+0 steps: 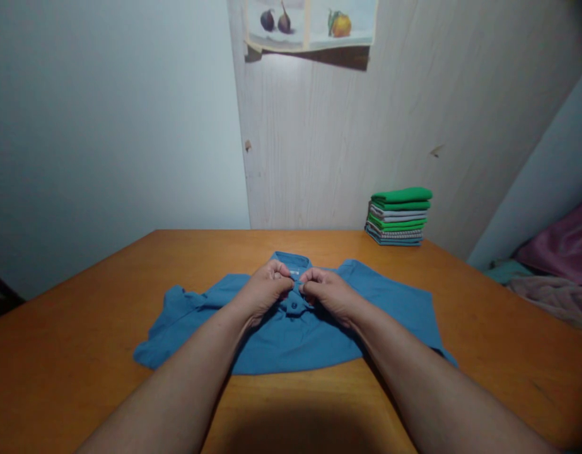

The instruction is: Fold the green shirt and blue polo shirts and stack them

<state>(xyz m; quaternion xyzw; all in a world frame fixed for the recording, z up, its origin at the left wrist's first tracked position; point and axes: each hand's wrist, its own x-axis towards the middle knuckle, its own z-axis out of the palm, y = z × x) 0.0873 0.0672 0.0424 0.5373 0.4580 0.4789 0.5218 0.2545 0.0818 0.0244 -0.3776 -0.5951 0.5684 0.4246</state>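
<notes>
A blue short-sleeved shirt (291, 353) lies spread on the table, its collar (293, 259) pointing away from me. My left hand (268, 289) pinches the left side of the front opening just below the collar. Opposite it, my right hand (329, 293) pinches the right side, a small gap between the two sets of fingertips. A dark button (294, 306) shows on the placket right under my hands. The cloth between my fingertips is partly hidden by my thumbs. Both sleeves stretch out sideways, the left one rumpled.
The shirt rests on an orange-brown wooden table (73, 334). At the far right corner stands a stack of folded clothes (398, 216) in green, grey and blue. Behind the table is a wall with a fruit picture (309, 25). Pink cloth (560, 246) lies beyond the right edge.
</notes>
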